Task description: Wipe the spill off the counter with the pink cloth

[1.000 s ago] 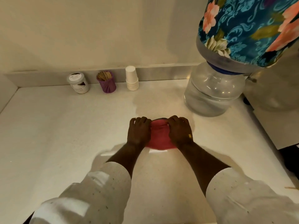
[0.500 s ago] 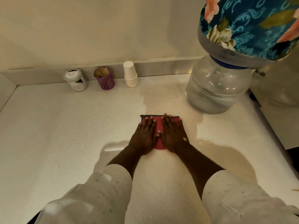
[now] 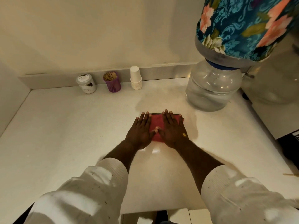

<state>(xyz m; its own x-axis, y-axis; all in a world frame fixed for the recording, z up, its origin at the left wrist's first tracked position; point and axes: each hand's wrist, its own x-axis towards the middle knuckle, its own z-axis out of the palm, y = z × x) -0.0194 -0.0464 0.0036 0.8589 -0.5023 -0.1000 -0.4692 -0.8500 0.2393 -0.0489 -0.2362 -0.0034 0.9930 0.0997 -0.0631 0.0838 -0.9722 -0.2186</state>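
We see a left hand point(image 3: 140, 133) and right hand point(image 3: 173, 130) pressed flat, fingers spread, gripping nothing, on a pink cloth point(image 3: 157, 126). It lies mid-counter point(image 3: 64, 126), near a water jug point(image 3: 212, 88).

place: pantry/kitchen counter point(image 3: 64, 126) | cues: water dispenser point(image 3: 213, 88), paper cups point(image 3: 135, 78)

Cream wall point(image 3: 97, 33), warm dim light
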